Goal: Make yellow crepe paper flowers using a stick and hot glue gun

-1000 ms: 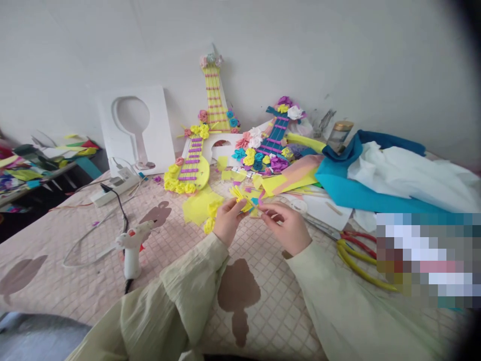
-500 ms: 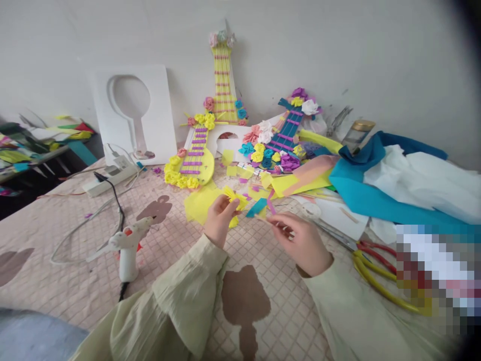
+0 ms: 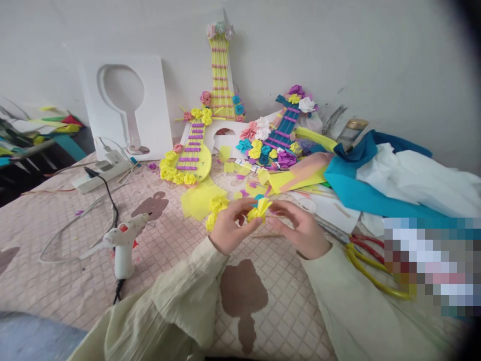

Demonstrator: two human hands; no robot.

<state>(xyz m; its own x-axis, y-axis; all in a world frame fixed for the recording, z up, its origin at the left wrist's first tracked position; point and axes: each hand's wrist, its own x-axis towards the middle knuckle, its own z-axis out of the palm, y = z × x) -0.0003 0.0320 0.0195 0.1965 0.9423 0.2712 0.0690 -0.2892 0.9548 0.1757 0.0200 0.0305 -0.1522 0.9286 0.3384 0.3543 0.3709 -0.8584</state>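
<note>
Between my two hands is a yellow crepe paper flower (image 3: 259, 210), its petals fanned out at the top. My left hand (image 3: 233, 225) pinches it from the left between thumb and fingers. From the right, the curled fingertips of my right hand (image 3: 298, 228) meet the flower's edge. A thin wooden stick (image 3: 267, 235) lies on the table below the hands. More yellow paper flowers (image 3: 216, 208) sit just left of my left hand, beside a sheet of yellow paper (image 3: 197, 198).
A white glue gun (image 3: 125, 245) stands at left, near a power strip (image 3: 101, 175) and its cables. Flower-decorated paper guitars (image 3: 193, 150) lean at the back, with a white cut-out board (image 3: 158, 100). Scissors (image 3: 368, 265) and blue crepe paper (image 3: 341, 185) lie at right.
My right hand has let go of the wooden stick, which now lies on the table. My left hand has moved right with the yellow flower, and the hands have come together. The view has shifted slightly.
</note>
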